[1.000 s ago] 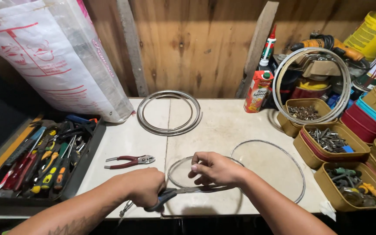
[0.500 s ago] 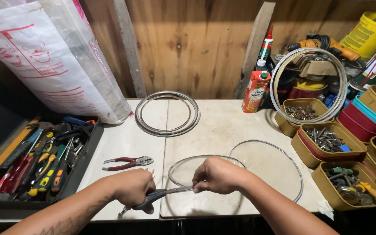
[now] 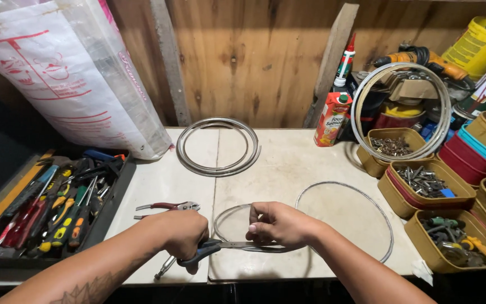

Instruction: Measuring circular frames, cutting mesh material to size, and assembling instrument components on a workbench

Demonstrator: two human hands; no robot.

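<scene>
Two hands: both of mine are at work at the near edge of the surface (image 3: pixel 288 163), close together.
Left hand (image 3: pixel 182 233): clamped around the blue handles of a pair of snips (image 3: pixel 220 246), whose blades point right toward my other hand.
Right hand (image 3: pixel 279 224): fingers pinched together on a thin wire ring (image 3: pixel 226 217), holding it right at the blades.
Wire ring: lies flat on the surface in front of me, its near arc running under my right hand.
Step in hand: I judge I am cutting or trimming the wire where the blades meet it.
Next move calls for: a firm squeeze of the left hand while the right keeps the wire steady, fingertips out of the blades.
Just beside: red-handled pliers (image 3: pixel 167 208) lie left of the ring; a larger wire hoop (image 3: pixel 367 197) lies to the right.
Farther out: coiled metal rings (image 3: pixel 218 146) near the wooden wall, a tray of screwdrivers (image 3: pixel 57 208) on the left, tubs of screws (image 3: pixel 423 183) on the right.
</scene>
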